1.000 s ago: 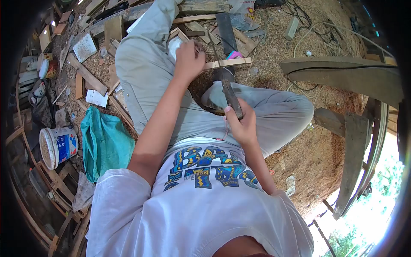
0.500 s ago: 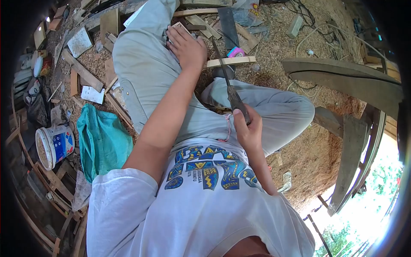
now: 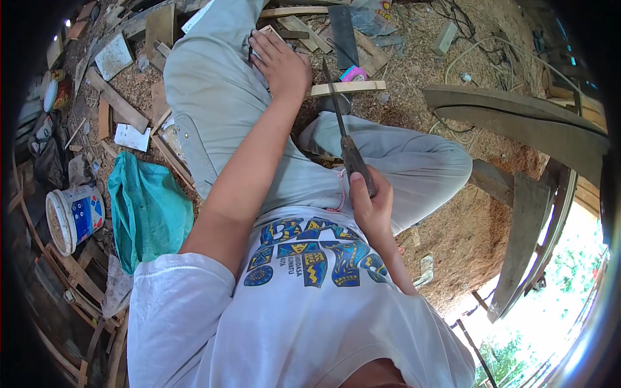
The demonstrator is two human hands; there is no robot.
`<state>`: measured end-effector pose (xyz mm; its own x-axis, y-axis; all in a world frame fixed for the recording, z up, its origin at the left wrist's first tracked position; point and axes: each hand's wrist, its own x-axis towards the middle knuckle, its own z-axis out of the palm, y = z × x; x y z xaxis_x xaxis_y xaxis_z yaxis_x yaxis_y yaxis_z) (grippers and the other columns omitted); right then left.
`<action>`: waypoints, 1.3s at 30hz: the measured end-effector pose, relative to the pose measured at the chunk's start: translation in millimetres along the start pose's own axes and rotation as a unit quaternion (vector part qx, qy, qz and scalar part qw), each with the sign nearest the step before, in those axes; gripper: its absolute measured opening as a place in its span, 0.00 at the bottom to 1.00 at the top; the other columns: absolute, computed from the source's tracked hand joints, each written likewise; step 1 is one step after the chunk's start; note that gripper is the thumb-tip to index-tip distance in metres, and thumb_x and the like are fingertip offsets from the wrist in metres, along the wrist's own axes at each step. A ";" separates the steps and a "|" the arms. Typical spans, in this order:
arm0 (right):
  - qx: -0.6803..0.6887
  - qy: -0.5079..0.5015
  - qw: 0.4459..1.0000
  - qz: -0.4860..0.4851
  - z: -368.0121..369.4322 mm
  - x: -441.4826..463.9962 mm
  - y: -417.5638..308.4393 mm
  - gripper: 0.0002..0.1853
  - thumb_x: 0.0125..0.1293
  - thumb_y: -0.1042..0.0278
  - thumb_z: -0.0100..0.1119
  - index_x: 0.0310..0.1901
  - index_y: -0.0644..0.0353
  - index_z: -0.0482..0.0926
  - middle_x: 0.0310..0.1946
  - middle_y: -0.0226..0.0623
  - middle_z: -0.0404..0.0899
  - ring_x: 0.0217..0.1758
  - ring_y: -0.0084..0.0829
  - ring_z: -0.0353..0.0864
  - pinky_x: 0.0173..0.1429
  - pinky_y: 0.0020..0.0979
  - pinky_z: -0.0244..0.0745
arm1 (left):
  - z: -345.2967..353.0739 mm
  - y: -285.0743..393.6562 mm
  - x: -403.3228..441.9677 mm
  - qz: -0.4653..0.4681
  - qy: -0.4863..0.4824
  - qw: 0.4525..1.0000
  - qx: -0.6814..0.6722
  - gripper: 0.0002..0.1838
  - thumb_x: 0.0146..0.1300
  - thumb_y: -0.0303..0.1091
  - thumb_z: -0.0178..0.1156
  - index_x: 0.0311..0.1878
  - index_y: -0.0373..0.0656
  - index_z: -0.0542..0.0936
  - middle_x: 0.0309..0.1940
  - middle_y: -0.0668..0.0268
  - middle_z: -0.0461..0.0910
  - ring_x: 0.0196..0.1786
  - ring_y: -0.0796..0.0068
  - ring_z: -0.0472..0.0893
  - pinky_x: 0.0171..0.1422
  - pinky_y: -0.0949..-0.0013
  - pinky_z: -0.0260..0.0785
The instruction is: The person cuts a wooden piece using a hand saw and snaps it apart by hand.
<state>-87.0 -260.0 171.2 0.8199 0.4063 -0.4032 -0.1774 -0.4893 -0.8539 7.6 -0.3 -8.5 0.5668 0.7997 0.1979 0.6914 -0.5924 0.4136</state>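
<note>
My left hand (image 3: pixel 281 64) lies with fingers stretched out beside my bent knee, over a small light piece of wood (image 3: pixel 270 30). What is under its palm is hidden. A pale wooden strip (image 3: pixel 365 86) sticks out to the right from beneath that hand's wrist. My right hand (image 3: pixel 372 200) is closed around the dark handle of a handsaw (image 3: pixel 337 110), seen nearly edge-on. Its narrow blade points up and away, passing in front of the strip in view; contact cannot be made out. A pink and blue tape measure (image 3: pixel 353 74) sits just behind the strip.
Wood scraps and sawdust cover the ground. A dark flat board (image 3: pixel 343 39) lies ahead. On the left are a teal cloth bag (image 3: pixel 149 213) and a white bucket (image 3: pixel 77 220). Large curved boards (image 3: pixel 517 113) stand at the right, and a cable (image 3: pixel 498 42) runs behind.
The view has shifted slightly. The handsaw is a little more upright and my right hand sits slightly lower; my left hand stays in the same place.
</note>
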 end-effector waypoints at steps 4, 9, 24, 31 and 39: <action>-0.042 0.008 0.999 -0.030 9.4 -1.5 -7.5 0.13 0.77 0.65 0.63 0.36 0.66 0.79 0.19 0.29 0.70 0.26 0.19 0.64 0.30 0.32 0.62 | 0.2 -0.8 1.6 -0.001 -0.002 1.000 0.008 0.49 0.67 0.42 0.59 0.84 0.23 0.51 0.86 0.35 0.46 0.89 0.36 0.46 0.89 0.37 0.45; -0.033 0.038 0.998 -0.034 8.6 1.3 -13.0 0.15 0.76 0.65 0.64 0.34 0.66 0.79 0.19 0.34 0.69 0.25 0.20 0.64 0.29 0.35 0.62 | -3.0 2.7 0.6 0.004 0.006 1.000 0.025 0.48 0.68 0.43 0.58 0.83 0.23 0.53 0.86 0.35 0.48 0.89 0.36 0.48 0.89 0.37 0.46; -0.063 0.054 0.996 -0.026 21.6 28.5 0.9 0.16 0.75 0.62 0.67 0.32 0.66 0.79 0.18 0.36 0.66 0.24 0.22 0.64 0.30 0.35 0.63 | -6.6 4.5 -1.4 0.005 0.006 0.999 0.051 0.48 0.69 0.44 0.63 0.83 0.26 0.55 0.86 0.38 0.51 0.88 0.37 0.50 0.87 0.36 0.50; -0.054 0.073 0.995 -0.045 27.0 37.6 4.2 0.18 0.75 0.63 0.67 0.30 0.65 0.76 0.17 0.32 0.64 0.24 0.21 0.60 0.29 0.35 0.58 | -18.3 10.9 -3.9 0.034 0.011 0.999 0.014 0.45 0.69 0.42 0.63 0.82 0.26 0.57 0.85 0.37 0.52 0.87 0.36 0.51 0.87 0.36 0.49; 0.003 0.088 0.995 -0.054 40.5 49.7 20.3 0.17 0.75 0.63 0.67 0.30 0.64 0.76 0.19 0.28 0.61 0.25 0.19 0.58 0.29 0.34 0.56 | -12.3 7.4 -4.8 0.012 0.062 0.996 -0.057 0.37 0.70 0.37 0.60 0.76 0.26 0.64 0.81 0.33 0.55 0.85 0.33 0.56 0.85 0.34 0.50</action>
<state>-71.9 -218.5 120.5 0.9170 0.3143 -0.2456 -0.0858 -0.4458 -0.8910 4.5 -7.3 4.6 0.5178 0.7957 0.3141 0.6194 -0.6020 0.5040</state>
